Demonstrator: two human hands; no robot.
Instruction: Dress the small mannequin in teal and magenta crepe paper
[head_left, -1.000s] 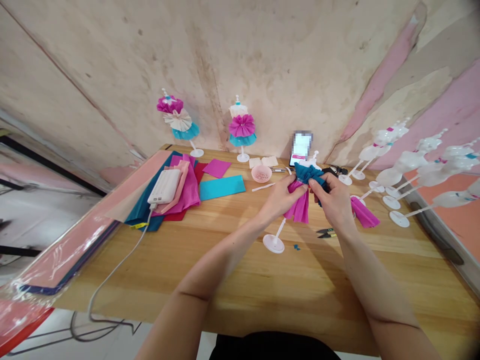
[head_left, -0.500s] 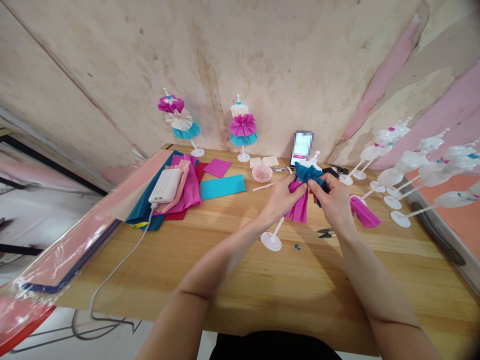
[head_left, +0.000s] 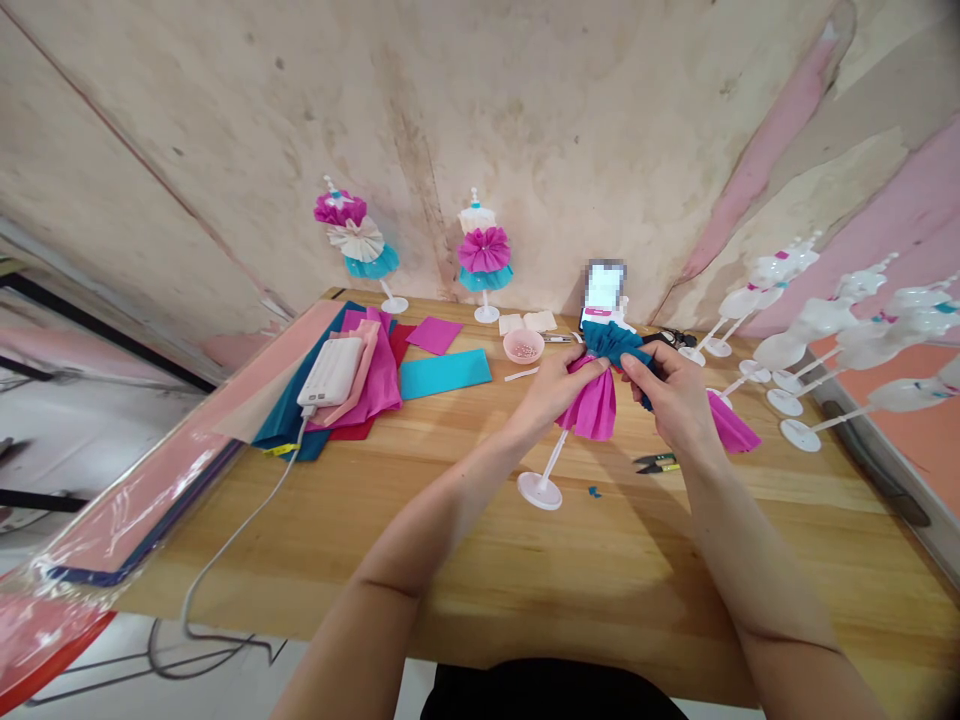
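A small white mannequin on a stand point(head_left: 540, 490) leans between my hands, wearing a pleated magenta crepe paper skirt point(head_left: 589, 408). Around its waist runs gathered dark teal crepe paper point(head_left: 609, 342). My left hand point(head_left: 559, 385) is closed at the waist, pinching the teal paper where it meets the skirt. With thumb and fingers my right hand point(head_left: 671, 390) grips the loose end of the teal paper on the right side. Thread snips point(head_left: 657, 464) lie below my right hand, near a teal scrap point(head_left: 595, 492).
Two dressed mannequins point(head_left: 486, 250) stand by the wall. A pink bowl of beads point(head_left: 523, 347), a phone point(head_left: 604, 290) and a cyan paper strip point(head_left: 445, 374) are behind my hands. A power bank point(head_left: 330, 372) sits on stacked paper at left. Several bare mannequins point(head_left: 802, 335) stand at right.
My right hand has moved slightly right, drawing the teal paper outward. The mannequin has tilted and its base has shifted a little toward me; the magenta skirt hangs fuller.
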